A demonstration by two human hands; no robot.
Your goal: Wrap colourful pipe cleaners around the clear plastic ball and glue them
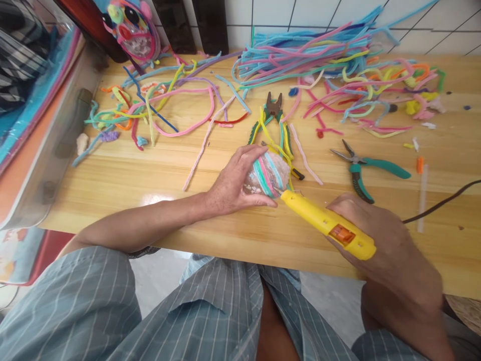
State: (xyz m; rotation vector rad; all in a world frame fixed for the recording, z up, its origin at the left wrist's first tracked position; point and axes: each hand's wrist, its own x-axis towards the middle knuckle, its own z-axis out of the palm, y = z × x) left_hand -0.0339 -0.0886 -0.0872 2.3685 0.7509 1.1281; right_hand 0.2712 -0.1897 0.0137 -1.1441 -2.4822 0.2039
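My left hand (237, 181) wraps round a pale rounded object (278, 168) with green, pink and light blue fuzzy stems across it. The fingers of my right hand (379, 240) close round a yellow glue gun (319, 216), whose metal tip meets the lower right side of the object. A yellow stem (271, 140) runs behind the object, over pliers with yellow-green handles (274, 105). Part of the object is hidden by my left fingers.
Teal-handled pliers (387, 166) and a clear glue stick (423, 198) lie to the right. Bundled stems (304, 55) are at the back, loose stems (180, 133) at left. A colourful figure (132, 31) stands back left; a plastic bin (71, 130) borders the table.
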